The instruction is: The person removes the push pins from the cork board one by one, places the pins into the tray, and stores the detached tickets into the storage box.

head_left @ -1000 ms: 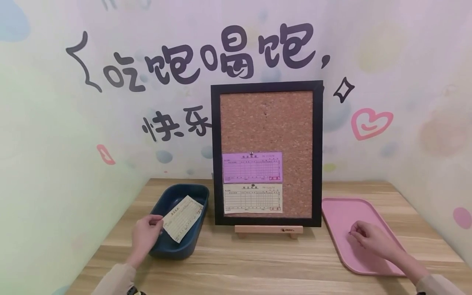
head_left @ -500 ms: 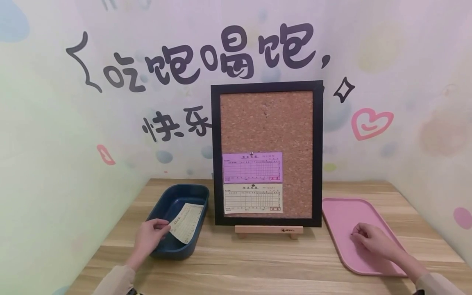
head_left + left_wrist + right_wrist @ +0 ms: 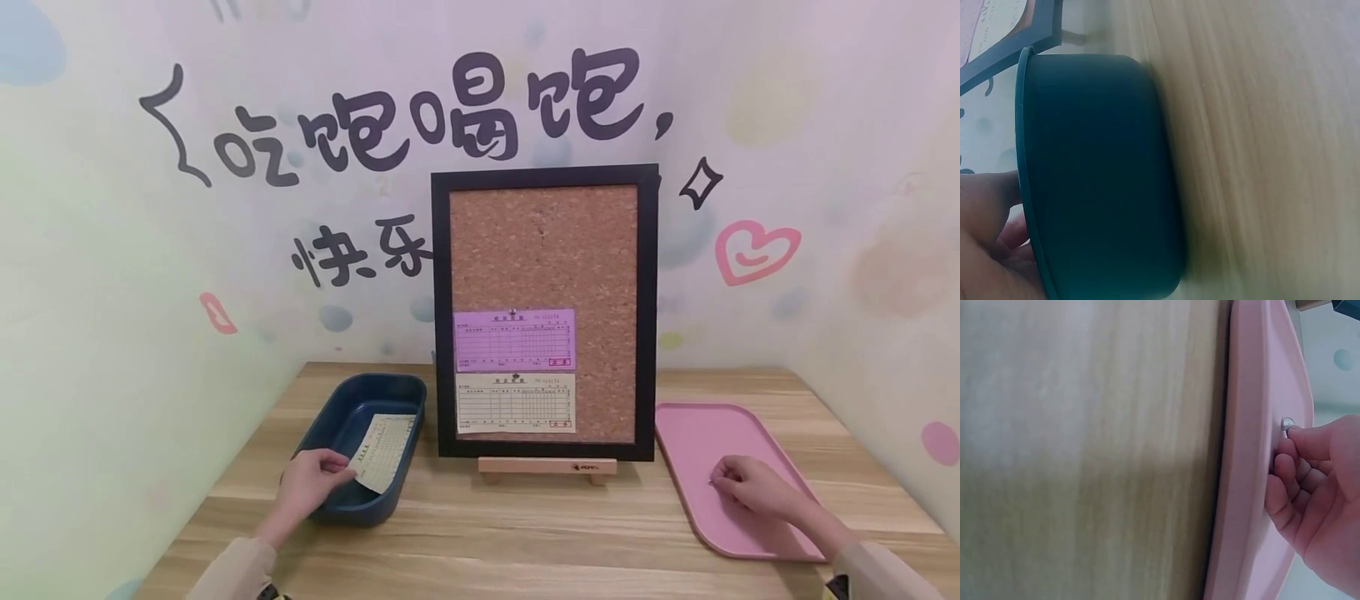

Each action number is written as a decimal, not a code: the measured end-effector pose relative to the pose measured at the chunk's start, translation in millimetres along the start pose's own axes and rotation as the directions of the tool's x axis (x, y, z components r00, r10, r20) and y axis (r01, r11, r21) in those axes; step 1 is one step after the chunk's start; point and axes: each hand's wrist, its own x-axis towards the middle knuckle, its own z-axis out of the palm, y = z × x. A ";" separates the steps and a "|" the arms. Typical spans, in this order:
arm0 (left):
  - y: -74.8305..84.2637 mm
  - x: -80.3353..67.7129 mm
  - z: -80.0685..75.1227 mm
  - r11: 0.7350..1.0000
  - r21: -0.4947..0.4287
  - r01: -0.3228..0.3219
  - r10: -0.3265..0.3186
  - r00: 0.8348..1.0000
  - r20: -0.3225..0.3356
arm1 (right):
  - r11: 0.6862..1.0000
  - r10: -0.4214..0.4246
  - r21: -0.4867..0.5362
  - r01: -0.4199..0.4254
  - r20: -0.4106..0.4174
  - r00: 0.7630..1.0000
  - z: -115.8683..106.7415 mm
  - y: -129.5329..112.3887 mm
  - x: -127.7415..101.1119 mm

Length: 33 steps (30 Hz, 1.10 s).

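Wooden table [image 3: 525, 525]: slip [image 3: 384, 450] between left hand [image 3: 311, 483] fingertips (over bin [image 3: 337, 408]).

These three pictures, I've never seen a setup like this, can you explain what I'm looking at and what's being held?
No machine here: a person works bare-handed, wearing three cameras. The wide picture comes from the head; the two close ones from the wrists. On the wooden table a cork board stands on a small stand, with a pink slip and a cream slip pinned on it. The left hand pinches a paper slip over a dark blue bin. The right hand rests on a pink tray; its fingers touch a small silvery pin.
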 end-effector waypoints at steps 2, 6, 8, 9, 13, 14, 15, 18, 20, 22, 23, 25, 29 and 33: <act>-0.5 -0.2 -0.9 1.000 0.022 -0.015 0.015 1.000 0.015 | 1.000 0.006 -0.012 -0.006 0.006 1.000 0.0 0.2 0.9; -2.3 -1.0 -1.7 0.999 0.040 -0.025 0.023 0.999 0.038 | 1.000 0.021 -0.018 -0.021 0.011 1.000 -0.1 0.5 0.9; -2.6 -1.5 -1.9 0.999 0.033 -0.028 0.027 0.999 0.042 | 1.000 0.018 -0.015 -0.018 0.009 1.000 -0.1 0.5 -0.2; -2.6 -1.8 -2.1 0.999 0.032 -0.032 0.030 0.999 0.045 | 1.000 0.015 -0.013 -0.015 0.008 1.000 -0.1 0.6 -0.7; -2.0 -3.2 -3.6 0.998 0.035 -0.052 0.051 0.997 0.052 | 1.000 0.017 -0.006 -0.017 0.004 1.000 -0.1 0.4 -1.7; -1.6 -3.5 -4.3 0.998 0.035 -0.058 0.056 0.997 0.055 | 1.000 0.021 -0.004 -0.021 0.004 1.000 0.0 0.4 -1.5; -1.3 -3.8 -5.0 0.997 0.036 -0.064 0.061 0.996 0.058 | 1.000 0.026 -0.002 -0.026 0.004 1.000 0.2 0.4 -1.3; -0.6 -4.3 -7.5 0.997 0.043 -0.068 0.065 0.996 0.060 | 0.999 0.043 0.013 -0.043 0.009 0.999 0.4 -0.1 -0.7; -0.2 -4.2 -9.1 0.997 0.044 -0.057 0.054 0.997 0.057 | 0.999 0.044 0.023 -0.044 0.012 0.999 0.3 -0.5 -1.0; -0.5 -3.8 -10.4 0.997 0.055 -0.048 0.045 0.997 0.056 | 0.998 0.044 0.032 -0.045 0.014 0.999 0.0 -0.9 -1.6; -0.7 -3.4 -11.1 0.997 0.059 -0.046 0.043 0.998 0.055 | 0.998 0.044 0.036 -0.044 0.014 0.999 -0.2 -1.0 -2.0; -0.6 -2.8 -12.5 0.998 0.058 -0.039 0.035 0.998 0.061 | 0.998 0.048 0.040 -0.048 0.012 0.999 -0.5 -0.9 -2.2; -0.5 -1.2 -15.4 0.998 0.052 -0.044 0.039 0.996 0.078 | 0.997 0.060 0.036 -0.061 0.019 0.998 -1.0 1.3 -1.2; 2.5 1.9 -18.4 0.997 0.052 -0.055 0.051 0.996 0.073 | 0.998 0.045 0.036 -0.046 0.031 0.999 -3.5 2.0 0.6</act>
